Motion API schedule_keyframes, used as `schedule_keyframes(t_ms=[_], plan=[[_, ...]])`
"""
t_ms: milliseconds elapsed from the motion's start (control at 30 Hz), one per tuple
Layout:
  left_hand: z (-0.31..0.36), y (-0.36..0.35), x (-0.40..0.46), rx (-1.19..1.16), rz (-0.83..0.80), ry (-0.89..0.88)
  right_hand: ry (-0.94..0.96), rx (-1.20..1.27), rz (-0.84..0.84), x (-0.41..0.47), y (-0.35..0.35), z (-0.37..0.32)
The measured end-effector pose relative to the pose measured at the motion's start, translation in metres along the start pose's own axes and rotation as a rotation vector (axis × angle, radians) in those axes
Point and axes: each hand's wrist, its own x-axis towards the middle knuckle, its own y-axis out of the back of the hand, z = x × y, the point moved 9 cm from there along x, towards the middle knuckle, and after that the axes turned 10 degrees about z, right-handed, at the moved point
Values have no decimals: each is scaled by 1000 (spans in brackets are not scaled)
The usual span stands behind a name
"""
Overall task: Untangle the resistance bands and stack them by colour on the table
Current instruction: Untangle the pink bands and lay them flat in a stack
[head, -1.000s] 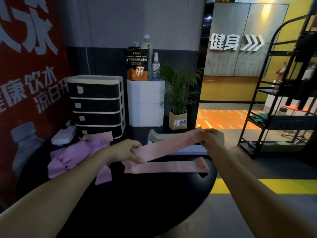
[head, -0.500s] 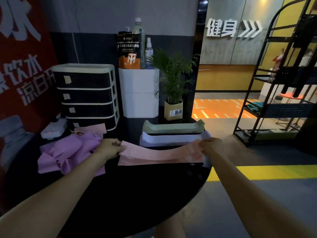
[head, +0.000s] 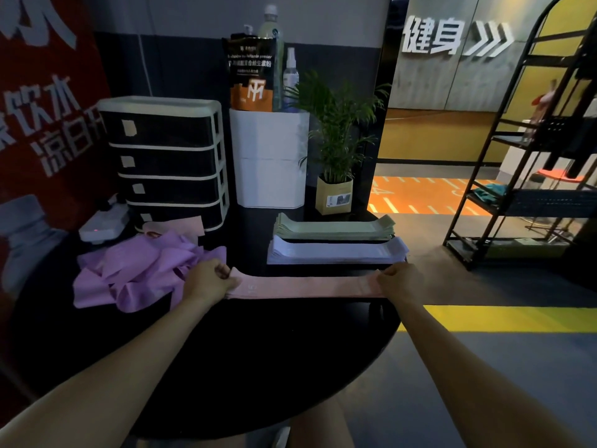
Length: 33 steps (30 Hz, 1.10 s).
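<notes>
Head view: pink band [head: 307, 287] between both hands, near table edge [head: 392, 321].

Stretched flat [head: 307, 286] across the counter [head: 226, 367], left to right, between left hand [head: 206, 281] and right hand [head: 399, 279], one at each end. Just behind it, two flat stacks of bands, the nearer stack [head: 336, 252] before the farther stack [head: 334, 228]. To the left of the left hand, a tangled heap of bands [head: 129, 273]. Behind the heap, a drawer unit [head: 164, 163]; to its right, a box [head: 269, 160] with a pouch [head: 250, 76] and bottles on top; right again, a potted plant [head: 334, 156]. Off the counter, far right, a rack [head: 529, 156] on the floor.
</notes>
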Motion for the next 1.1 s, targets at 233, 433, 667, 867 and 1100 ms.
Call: schedule_keyframes(t_ms=[233,433,667,867,1100], plan=[[-2,-4,-3,-79,18,6,110,-73,35,-2,-4,0],[52,12,-11,23,113,-397,317,-82,-20,-11,5,-36],[95,-53,-42,139,-375,-661,679,-297,-599,-50,-48,-67],[78,-69,-33,351,-492,-611,627,-366,-646,-41,-52,-47],[72,-75,-28,330,-554,-590,623,-358,-617,-35,-50,-46]])
